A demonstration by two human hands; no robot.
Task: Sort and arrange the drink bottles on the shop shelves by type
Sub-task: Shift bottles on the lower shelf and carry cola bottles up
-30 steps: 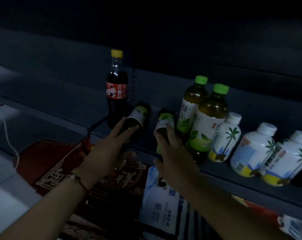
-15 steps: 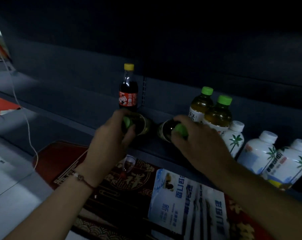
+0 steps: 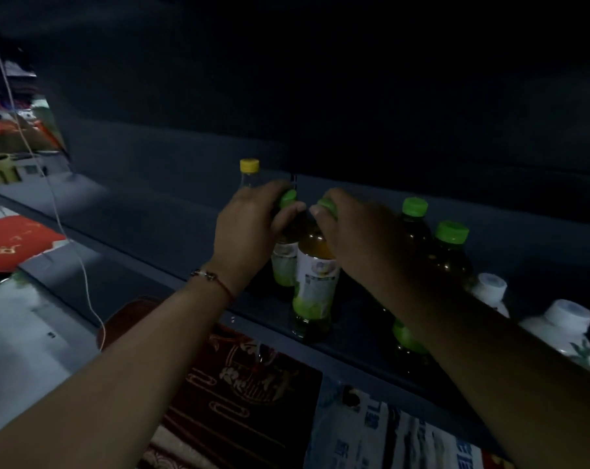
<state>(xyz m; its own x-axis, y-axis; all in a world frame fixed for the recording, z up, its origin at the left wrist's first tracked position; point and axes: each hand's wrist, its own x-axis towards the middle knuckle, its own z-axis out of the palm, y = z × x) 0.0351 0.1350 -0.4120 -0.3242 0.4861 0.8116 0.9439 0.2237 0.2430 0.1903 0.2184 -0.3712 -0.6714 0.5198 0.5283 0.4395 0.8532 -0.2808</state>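
Observation:
Two green-capped tea bottles stand upright on the dark shelf [image 3: 185, 238]. My left hand [image 3: 249, 231] grips the neck of the rear tea bottle [image 3: 284, 265]. My right hand [image 3: 358, 238] grips the neck of the front tea bottle [image 3: 315, 289]. A cola bottle with a yellow cap [image 3: 249, 166] stands behind my left hand, mostly hidden. Two more green-capped tea bottles [image 3: 451, 245] stand to the right. Further right stand white coconut-drink bottles [image 3: 564, 330], partly behind my right arm.
A white cable [image 3: 66, 238] hangs down at the left. Below the shelf lie a dark red patterned box [image 3: 239, 394] and blue-and-white packets [image 3: 388, 434]. A red item [image 3: 12, 242] lies at the far left. The shelf's back panel is dark.
Both lying tea bottles have been stood upright; my hands moved from their sides to their necks. The view shifted closer and lower.

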